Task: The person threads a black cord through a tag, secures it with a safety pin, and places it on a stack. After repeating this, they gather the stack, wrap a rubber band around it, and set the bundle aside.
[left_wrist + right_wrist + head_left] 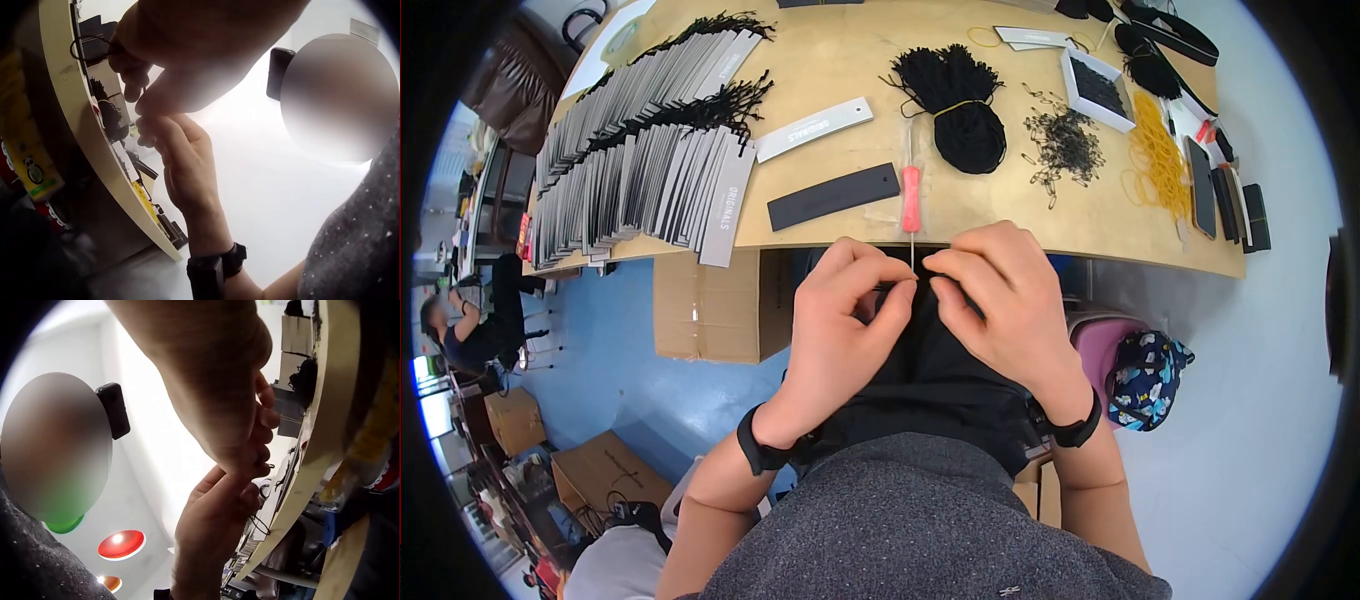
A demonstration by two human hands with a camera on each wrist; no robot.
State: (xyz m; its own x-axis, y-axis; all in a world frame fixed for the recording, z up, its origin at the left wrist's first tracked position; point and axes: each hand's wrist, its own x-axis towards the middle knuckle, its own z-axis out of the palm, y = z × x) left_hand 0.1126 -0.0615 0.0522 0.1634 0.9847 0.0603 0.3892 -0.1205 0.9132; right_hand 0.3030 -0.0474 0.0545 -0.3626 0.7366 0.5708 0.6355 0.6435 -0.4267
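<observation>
Just off the table's front edge, my left hand (855,310) pinches a thin black cord between thumb and index finger; the cord (74,49) loops out beside that hand in the left wrist view. Close on its right, my right hand (1005,300) has thumb and fingers bent together at the same cord, the pinch partly hidden. A small dark piece (269,467) shows at the right fingertips in the right wrist view. Between the hands points the metal shaft of a pink-handled tool (911,200) lying on the table (830,225). Left of the tool lies a black tag (833,197).
Rows of grey tags with black cords (640,190) cover the table's left side. Behind are a grey tag (814,128) and a tied black cord bundle (968,135). To the right lie safety pins (1065,145), a white box (1100,112), yellow bands (1157,160) and a phone (1201,190).
</observation>
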